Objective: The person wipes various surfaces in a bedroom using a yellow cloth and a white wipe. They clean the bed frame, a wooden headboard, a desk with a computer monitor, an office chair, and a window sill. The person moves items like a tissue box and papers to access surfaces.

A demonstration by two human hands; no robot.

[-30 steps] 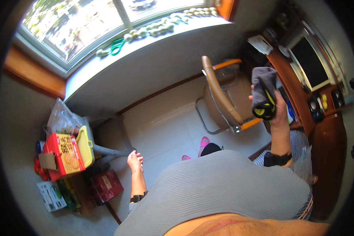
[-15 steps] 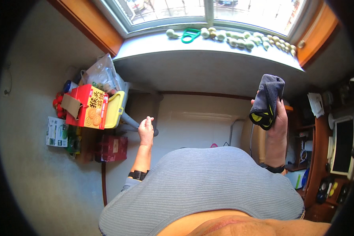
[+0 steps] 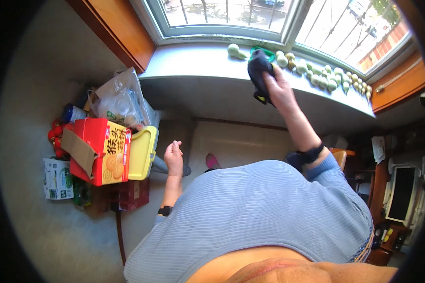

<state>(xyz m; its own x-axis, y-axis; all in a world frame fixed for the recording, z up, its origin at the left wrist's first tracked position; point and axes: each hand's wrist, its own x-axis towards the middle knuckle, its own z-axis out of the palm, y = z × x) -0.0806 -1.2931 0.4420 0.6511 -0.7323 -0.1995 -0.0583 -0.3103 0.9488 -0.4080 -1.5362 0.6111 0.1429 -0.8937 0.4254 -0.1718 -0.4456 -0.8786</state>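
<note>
My right hand (image 3: 279,88) grips a folded dark cloth (image 3: 259,75) with a bit of yellow-green showing on it. The arm is stretched forward, and the cloth is at the front edge of the white windowsill (image 3: 189,60), partly in front of a green-handled peeler-like tool (image 3: 268,54). Whether the cloth touches the sill I cannot tell. My left hand (image 3: 174,159) hangs in the air near the yellow lid, fingers loosely bent and apart from anything, with nothing seen in it.
Several pale green gourd-like fruits (image 3: 316,78) lie along the sill; one (image 3: 233,50) sits left of the tool. At left stand a red and yellow carton (image 3: 99,151), a yellow lid (image 3: 144,151) and a plastic bag (image 3: 123,101). A monitor (image 3: 403,193) is at right.
My right hand has carried the cloth forward and left, up to the windowsill. My view has turned rightward, and a pink shoe now shows on the floor. The left hand stays nearly in place.
</note>
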